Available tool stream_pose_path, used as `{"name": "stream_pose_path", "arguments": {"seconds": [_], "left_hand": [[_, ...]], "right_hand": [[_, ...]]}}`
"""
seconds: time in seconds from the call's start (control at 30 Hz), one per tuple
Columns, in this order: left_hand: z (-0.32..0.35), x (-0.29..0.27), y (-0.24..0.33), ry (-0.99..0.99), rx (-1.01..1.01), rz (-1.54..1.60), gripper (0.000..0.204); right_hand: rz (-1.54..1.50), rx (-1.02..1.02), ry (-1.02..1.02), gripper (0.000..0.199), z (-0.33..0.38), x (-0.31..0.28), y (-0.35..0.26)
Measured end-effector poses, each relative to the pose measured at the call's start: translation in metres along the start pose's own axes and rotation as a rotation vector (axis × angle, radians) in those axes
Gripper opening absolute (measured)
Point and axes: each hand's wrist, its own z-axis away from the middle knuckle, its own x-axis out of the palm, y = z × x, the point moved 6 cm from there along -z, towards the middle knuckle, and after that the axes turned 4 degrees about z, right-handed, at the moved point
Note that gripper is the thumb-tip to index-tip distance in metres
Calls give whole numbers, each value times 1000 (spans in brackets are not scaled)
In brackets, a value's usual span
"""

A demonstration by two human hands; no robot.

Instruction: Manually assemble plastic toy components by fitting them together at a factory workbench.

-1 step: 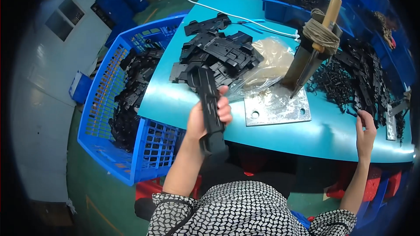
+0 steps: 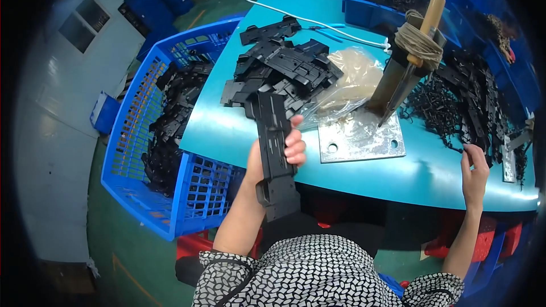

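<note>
My left hand (image 2: 284, 150) is closed around a long black plastic part (image 2: 272, 136), held lengthwise over the near edge of the teal table (image 2: 227, 131). Just beyond it lies a pile of similar flat black parts (image 2: 284, 65). My right hand (image 2: 475, 173) rests at the table's near right edge, with its fingertips at a heap of small black pieces (image 2: 460, 108). Whether it grips one is not visible.
A steel base plate (image 2: 361, 139) carries a slanted metal post (image 2: 401, 77) wound with twine, and a clear plastic bag (image 2: 350, 77) lies beside it. A blue basket (image 2: 133, 136) of black parts stands to the left. Blue bins (image 2: 369, 8) and a white cable (image 2: 296, 14) are at the back.
</note>
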Motion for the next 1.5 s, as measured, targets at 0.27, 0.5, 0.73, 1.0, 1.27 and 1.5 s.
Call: {"name": "stream_pose_path", "arguments": {"seconds": [0.27, 0.5, 0.73, 1.0, 1.27, 1.5], "left_hand": [[3, -2, -41, -50, -153, -40, 56], [19, 10, -72, -87, -181, -86, 102], [17, -19, -91, -111, -241, -149, 68], [18, -19, -111, -34, -411, -392, 67], [11, -15, -135, 13, -428, -447, 49], [18, -8, -140, 191, -421, -471, 50]], "right_hand": [[203, -173, -233, 12, -15, 6, -39], [264, -280, -413, 16, -7, 63, -29], [-167, 77, -122, 23, 10, 37, -2], [-76, -46, -68, 20, 21, 58, -22], [-300, -78, 25, 17, 27, 41, -89], [-387, -462, 25, 27, 43, 60, -169]]}}
